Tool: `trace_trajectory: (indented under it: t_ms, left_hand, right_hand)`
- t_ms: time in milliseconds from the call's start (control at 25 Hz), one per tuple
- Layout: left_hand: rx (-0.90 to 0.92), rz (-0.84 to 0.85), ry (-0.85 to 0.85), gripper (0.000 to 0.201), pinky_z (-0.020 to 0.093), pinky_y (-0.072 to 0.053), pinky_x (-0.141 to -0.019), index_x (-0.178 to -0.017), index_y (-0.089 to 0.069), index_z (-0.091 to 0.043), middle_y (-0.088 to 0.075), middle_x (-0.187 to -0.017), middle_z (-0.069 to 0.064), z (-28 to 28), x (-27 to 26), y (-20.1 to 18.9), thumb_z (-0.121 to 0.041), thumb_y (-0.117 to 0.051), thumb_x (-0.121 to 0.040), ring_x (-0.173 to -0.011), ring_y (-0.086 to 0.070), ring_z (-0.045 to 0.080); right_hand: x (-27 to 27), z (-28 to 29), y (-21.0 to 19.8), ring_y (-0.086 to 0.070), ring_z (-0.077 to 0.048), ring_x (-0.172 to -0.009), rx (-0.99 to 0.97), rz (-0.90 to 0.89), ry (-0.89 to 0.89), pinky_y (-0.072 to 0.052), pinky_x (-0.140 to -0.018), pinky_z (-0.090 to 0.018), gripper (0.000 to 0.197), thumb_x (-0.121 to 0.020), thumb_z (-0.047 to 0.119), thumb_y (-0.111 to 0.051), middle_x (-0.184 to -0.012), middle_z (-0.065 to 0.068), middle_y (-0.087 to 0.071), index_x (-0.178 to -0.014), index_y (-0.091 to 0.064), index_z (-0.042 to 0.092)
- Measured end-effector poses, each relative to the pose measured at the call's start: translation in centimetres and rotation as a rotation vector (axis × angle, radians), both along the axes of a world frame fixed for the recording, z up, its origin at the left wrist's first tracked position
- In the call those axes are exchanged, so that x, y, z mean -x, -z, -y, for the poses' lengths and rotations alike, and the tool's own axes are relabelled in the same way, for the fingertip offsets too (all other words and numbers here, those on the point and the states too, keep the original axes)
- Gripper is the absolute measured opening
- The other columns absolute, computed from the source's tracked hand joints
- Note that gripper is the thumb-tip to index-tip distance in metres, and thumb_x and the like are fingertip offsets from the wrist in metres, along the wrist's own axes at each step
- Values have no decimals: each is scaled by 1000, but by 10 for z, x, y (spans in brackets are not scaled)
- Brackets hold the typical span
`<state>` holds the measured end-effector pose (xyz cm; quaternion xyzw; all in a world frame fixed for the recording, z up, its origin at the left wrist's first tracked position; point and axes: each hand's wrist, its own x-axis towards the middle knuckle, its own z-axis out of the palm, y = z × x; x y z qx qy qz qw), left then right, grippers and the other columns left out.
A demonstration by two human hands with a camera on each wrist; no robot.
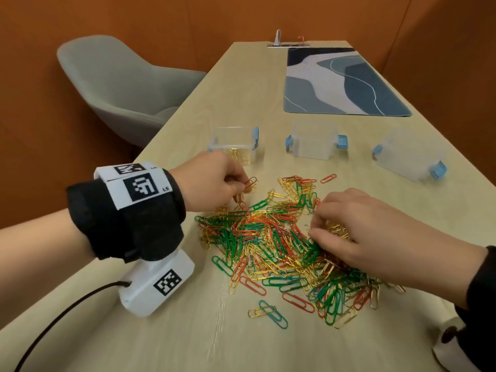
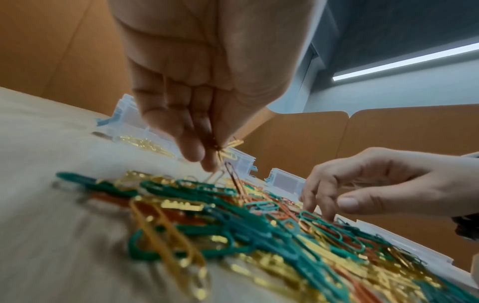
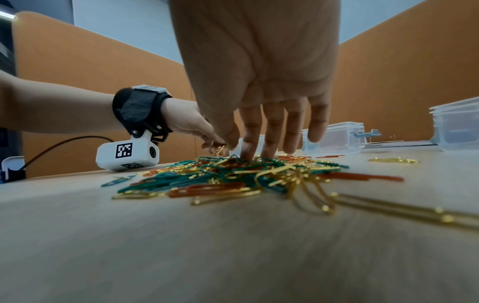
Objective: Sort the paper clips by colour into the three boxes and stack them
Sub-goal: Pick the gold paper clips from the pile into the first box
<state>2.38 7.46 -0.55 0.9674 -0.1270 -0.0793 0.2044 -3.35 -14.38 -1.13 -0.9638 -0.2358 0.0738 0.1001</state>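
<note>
Left hand (image 1: 212, 178) pinches a small bunch of gold clips (image 1: 248, 185) just above the pile's far-left edge, near the left box (image 1: 236, 142), which already has gold clips in it, so likely the drop spot for gold. Right hand (image 1: 359, 226) holds nothing, fingers (image 3: 269, 135) straightish and dipped into the pile (image 1: 281, 242), probably raking out more of one colour. Pile is a tangled spread of green, gold and orange-red wire clips on the table (image 1: 188, 331), mostly unsorted; middle box (image 1: 314, 142) and right box (image 1: 410, 157) look empty, none stacked.
</note>
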Motion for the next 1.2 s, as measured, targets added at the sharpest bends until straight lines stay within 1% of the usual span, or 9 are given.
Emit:
trace_trajectory:
  t_ms: [160, 240, 400, 520, 680, 800, 880, 1000, 1200]
  left_hand:
    - [-150, 18, 45, 24, 16, -39, -78, -111, -64, -26, -65, -96, -10, -9, 3, -10, -21, -60, -88, -83, -57, 6]
    - [-232, -23, 68, 33, 19, -38, -78, -112, -61, -30, -60, -102, -12, -16, 4, -15, -31, -70, -80, -89, -57, 8]
    - [-300, -107, 58, 33, 21, -39, -80, -109, -64, -33, -60, -102, -14, -27, 3, -11, -34, -71, -78, -89, -58, 7]
    - [-227, -62, 39, 22, 18, -40, -74, -97, -70, -31, -64, -92, -13, -31, 0, -1, -28, -74, -76, -77, -56, 2]
    - [-190, -62, 60, 7, 16, -43, -70, -80, -66, -31, -61, -76, -17, -31, 2, 2, -25, -71, -79, -69, -53, -1]
    - [-213, -60, 78, 5, 19, -42, -75, -88, -64, -27, -58, -77, -15, -31, 3, 5, -25, -66, -84, -71, -52, 2]
    - [-166, -52, 71, 15, 20, -42, -76, -96, -63, -28, -61, -84, -13, -32, 3, 4, -28, -67, -82, -77, -55, 4]
    - [-111, -88, 96, 26, 21, -46, -79, -101, -64, -33, -62, -91, -14, -31, 3, 2, -35, -72, -76, -83, -58, 6]
    - [-131, -90, 110, 15, 15, -44, -71, -92, -69, -24, -63, -83, -12, -21, 4, 3, -32, -71, -79, -76, -56, 3]
  right_hand:
    - [1, -9, 2, -32, 2, -126, -52, -72, -129, -26, -106, -18, 45, -91, 51, -37, -133, 25, -38, -134, -38, 40]
    - [0, -10, 5, -29, 1, -130, -32, -108, -187, -24, -111, -21, 53, -87, 55, -41, -141, 25, -31, -138, -33, 41]
    - [-1, -8, 5, -43, -3, -115, -33, -67, -149, -38, -100, -27, 31, -84, 51, -54, -121, 22, -44, -113, -54, 38]
    - [-1, -7, 3, -46, -7, -106, 13, 26, -77, -42, -93, -28, 13, -88, 40, -51, -109, 19, -48, -100, -55, 36]
    - [1, -9, 2, -43, -4, -111, -45, 28, -82, -38, -98, -25, 25, -89, 41, -49, -114, 19, -49, -114, -53, 37]
    - [1, -13, 4, -42, 1, -116, -110, -32, -181, -35, -103, -23, 37, -88, 46, -50, -122, 22, -48, -125, -50, 38]
    - [0, -12, 6, -42, 0, -117, -94, -67, -194, -36, -103, -25, 43, -85, 51, -52, -123, 21, -48, -127, -49, 39]
    - [0, -11, 7, -43, -1, -113, -48, -81, -155, -37, -100, -23, 37, -84, 48, -57, -118, 21, -47, -119, -54, 38]
    - [0, -12, 3, -49, -4, -97, -28, -20, -62, -44, -87, -22, 17, -87, 39, -57, -103, 18, -52, -104, -61, 34]
